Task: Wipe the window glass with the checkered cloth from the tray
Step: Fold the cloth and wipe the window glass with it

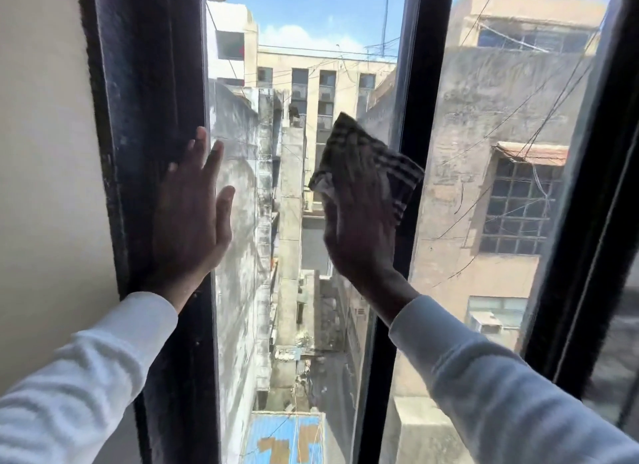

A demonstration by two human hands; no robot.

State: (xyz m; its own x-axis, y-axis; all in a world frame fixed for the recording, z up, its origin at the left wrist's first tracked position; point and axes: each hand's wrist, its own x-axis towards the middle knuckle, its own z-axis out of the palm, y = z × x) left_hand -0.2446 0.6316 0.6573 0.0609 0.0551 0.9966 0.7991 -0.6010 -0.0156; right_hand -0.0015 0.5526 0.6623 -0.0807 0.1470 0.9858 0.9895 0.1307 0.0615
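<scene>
I am looking down both white sleeves at a dark-framed window. My right hand (359, 221) is lying flat against the window glass (294, 194), pressing the checkered cloth (366, 159) onto the pane with the palm and fingers laid over it. The fingers are lying close together on the fabric; the tips are blurred, so I cannot tell exactly how they are curling. The cloth is sitting at the right side of this pane, its dark-striped corner overlapping the black middle bar (408, 152), and a bunched corner is sticking out to the left of the hand.

My left hand (193, 214) is resting open at the left edge of the same pane, straddling the glass and the wide dark left frame post (148, 118). Its fingers are pointing up and slightly spread, gripping nothing, with the thumb angling out over the glass.

Beyond the glass I am seeing pale buildings (325, 83), a narrow alley far below and a blue roof (283, 439) near the bottom.
</scene>
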